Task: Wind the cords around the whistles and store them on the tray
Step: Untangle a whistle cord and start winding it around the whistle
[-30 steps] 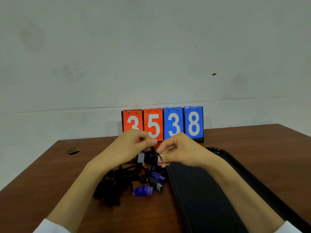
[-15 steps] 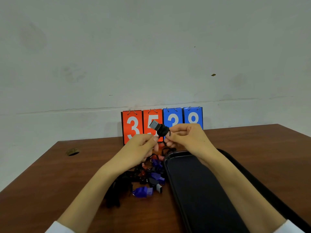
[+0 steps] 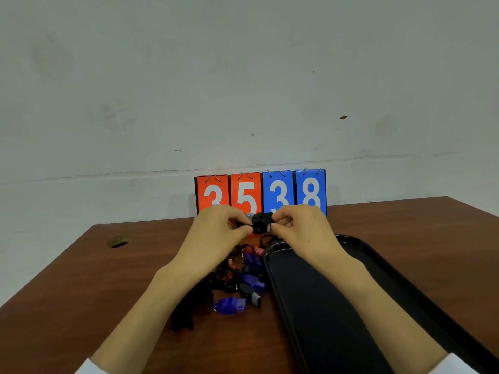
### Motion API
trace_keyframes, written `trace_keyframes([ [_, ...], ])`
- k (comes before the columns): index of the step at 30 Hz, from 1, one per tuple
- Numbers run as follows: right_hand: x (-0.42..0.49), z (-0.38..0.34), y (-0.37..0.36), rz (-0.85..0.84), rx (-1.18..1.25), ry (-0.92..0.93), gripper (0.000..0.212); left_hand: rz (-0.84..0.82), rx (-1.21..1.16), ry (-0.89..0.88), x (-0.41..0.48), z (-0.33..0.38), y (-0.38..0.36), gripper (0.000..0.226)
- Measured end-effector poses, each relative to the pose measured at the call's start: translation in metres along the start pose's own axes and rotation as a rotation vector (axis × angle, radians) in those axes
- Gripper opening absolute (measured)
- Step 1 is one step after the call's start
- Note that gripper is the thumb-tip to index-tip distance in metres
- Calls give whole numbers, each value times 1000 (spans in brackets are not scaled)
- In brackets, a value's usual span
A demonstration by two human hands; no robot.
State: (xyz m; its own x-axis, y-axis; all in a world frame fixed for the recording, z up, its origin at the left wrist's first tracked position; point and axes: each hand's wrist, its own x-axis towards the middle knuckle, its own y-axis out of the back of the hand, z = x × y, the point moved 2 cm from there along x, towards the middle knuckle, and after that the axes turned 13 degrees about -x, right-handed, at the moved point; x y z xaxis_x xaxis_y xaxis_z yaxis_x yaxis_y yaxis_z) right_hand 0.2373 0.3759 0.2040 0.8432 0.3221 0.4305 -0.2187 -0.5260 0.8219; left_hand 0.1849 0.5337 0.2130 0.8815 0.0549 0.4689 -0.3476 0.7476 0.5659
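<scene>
Now pinching the black whistle (image 3: 260,222) crosswise at mid-frame, left hand (image 3: 221,233) and right hand (image 3: 302,228) grips clamped on its ends, hovering above the tray (image 3: 297,314)'s upper-left corner, right hand nearer.

Cord-wound whistle (image 3: 261,222) between both hands (image 3: 216,234)

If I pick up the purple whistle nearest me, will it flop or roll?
The purple whistle looks like moulded plastic, so probably stiff and light. Its rounded end might rock, but the flat mouthpiece should stop it rolling far. The black cords beside it look floppy and tangled, and may drag along.
</scene>
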Motion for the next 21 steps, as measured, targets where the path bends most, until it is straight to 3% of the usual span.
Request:
trace_keyframes([
  [11,-10,-24,-5,-52,-210,250,22,162,-261,80,3,-4,5,14],
  [21,-10,-28,-11,-83,-323,297,29,71,-104,86,2,-6,1,4],
])
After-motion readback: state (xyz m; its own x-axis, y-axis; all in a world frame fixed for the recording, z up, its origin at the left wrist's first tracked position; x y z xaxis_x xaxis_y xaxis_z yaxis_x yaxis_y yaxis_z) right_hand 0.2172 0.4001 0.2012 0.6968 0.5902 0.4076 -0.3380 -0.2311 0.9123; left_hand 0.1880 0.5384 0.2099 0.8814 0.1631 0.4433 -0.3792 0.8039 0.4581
